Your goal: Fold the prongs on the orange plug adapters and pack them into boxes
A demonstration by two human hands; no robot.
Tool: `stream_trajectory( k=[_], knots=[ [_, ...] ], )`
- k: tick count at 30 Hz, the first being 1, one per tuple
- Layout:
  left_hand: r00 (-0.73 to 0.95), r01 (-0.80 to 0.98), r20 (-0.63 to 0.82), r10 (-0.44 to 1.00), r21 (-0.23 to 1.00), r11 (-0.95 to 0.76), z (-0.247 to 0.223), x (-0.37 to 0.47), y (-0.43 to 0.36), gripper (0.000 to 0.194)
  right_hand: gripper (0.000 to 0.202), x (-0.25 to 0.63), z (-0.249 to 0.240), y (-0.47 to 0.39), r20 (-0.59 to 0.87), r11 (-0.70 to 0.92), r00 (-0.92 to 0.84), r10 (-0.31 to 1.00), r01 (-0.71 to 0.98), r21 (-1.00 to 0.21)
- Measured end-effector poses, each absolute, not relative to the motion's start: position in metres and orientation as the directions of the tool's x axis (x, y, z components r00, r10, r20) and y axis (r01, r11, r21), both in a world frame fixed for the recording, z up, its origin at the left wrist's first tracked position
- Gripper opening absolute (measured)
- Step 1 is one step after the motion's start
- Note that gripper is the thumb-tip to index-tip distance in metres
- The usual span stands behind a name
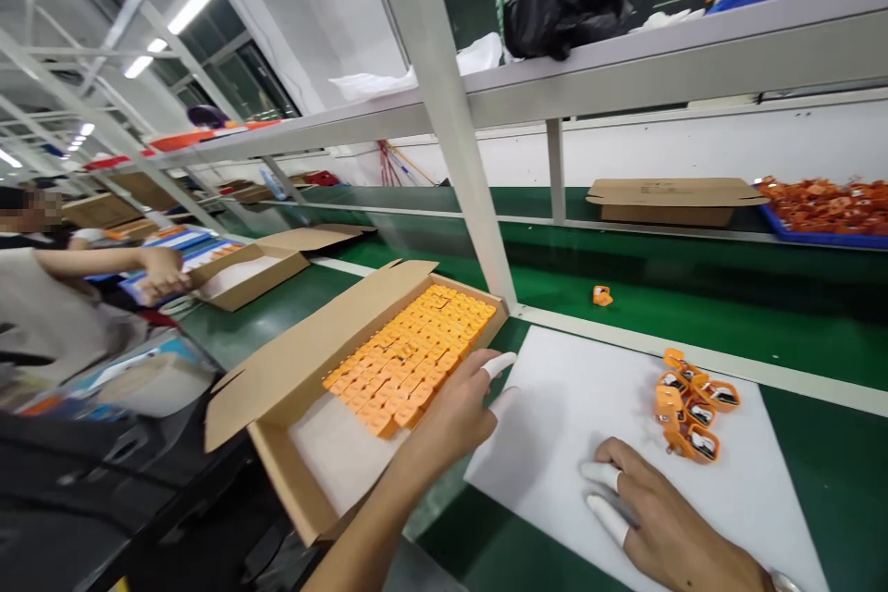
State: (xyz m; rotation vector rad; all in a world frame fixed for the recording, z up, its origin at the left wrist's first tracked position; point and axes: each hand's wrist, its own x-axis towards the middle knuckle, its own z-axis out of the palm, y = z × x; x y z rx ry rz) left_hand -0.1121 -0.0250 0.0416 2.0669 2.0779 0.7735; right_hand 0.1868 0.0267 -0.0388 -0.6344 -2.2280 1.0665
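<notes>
My left hand (462,402), with white finger cots, reaches over the right side of an open cardboard box (277,462). Its thumb and index finger are apart, with nothing visible between them. Rows of small orange plastic parts (416,351) fill the far portion of that box; white lining shows at the near end. Over a white sheet (555,425) is my right hand (659,518), also wearing finger cots, its fingers parted and holding nothing I can see. To its upper right on the sheet lies a loose cluster of orange housings (694,407) with dark and white insides.
A single orange piece (602,296) lies on the green belt (541,268). Behind are a closed carton (672,199) and a blue tray of orange parts (825,208). A slanting metal post (458,111) rises beside the box. Left, another person's hand (165,270) is near another box (256,277).
</notes>
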Motion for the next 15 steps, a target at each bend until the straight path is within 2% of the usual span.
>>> stream_trajectory(
  k=[3, 6, 10, 15],
  knots=[
    [0.014, 0.87, 0.234, 0.972, 0.476, -0.127, 0.019, -0.093, 0.036, 0.045, 0.032, 0.184, -0.027, 0.027, 0.158, 0.636, -0.821, 0.549, 0.287, -0.717],
    [0.0, 0.857, 0.236, 0.972, 0.5, -0.121, 0.0, -0.085, 0.104, 0.054, 0.029, 0.184, -0.018, 0.028, 0.075, 0.638, -0.839, 0.539, 0.349, -0.687],
    [-0.092, 0.833, 0.22, 0.971, 0.551, -0.046, -0.021, -0.082, 0.187, 0.057, 0.016, 0.181, -0.019, 0.03, 0.108, 0.652, -0.829, 0.549, 0.343, -0.676],
    [-0.119, 0.762, 0.189, 0.975, 0.647, -0.032, -0.04, -0.075, 0.245, 0.04, 0.009, 0.177, -0.033, 0.034, 0.17, 0.713, -0.84, 0.515, 0.31, -0.628]
  ],
)
